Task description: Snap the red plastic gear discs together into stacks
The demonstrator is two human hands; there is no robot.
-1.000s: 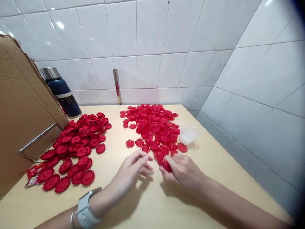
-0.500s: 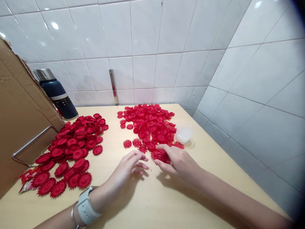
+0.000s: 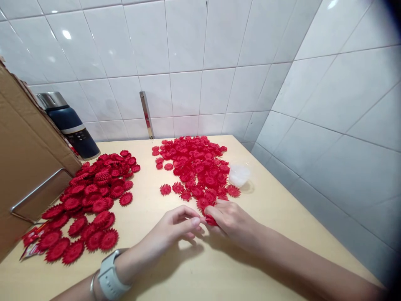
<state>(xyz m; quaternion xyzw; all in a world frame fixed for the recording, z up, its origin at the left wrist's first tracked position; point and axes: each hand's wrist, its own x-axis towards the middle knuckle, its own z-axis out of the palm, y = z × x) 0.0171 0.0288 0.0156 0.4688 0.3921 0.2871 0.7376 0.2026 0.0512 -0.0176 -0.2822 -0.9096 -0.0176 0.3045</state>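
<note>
White tiles behind a tan surface (image 3: 250, 217). Right hand (image 3: 233, 221) pinches a red disc (image 3: 210, 220) at the near edge of the right pile (image 3: 196, 167), while the left hand (image 3: 175, 228), fingers loosely curled and seemingly empty, meets it. Next probably needs both hands on that disc. Half a second ago they were apart.

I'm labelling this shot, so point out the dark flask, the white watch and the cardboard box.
dark flask (image 3: 77, 133), head view, on its blue body.
white watch (image 3: 110, 276), head view, on its band.
cardboard box (image 3: 28, 146), head view, on its flap.

Cardboard box (image 3: 28, 154) cut off left
</note>
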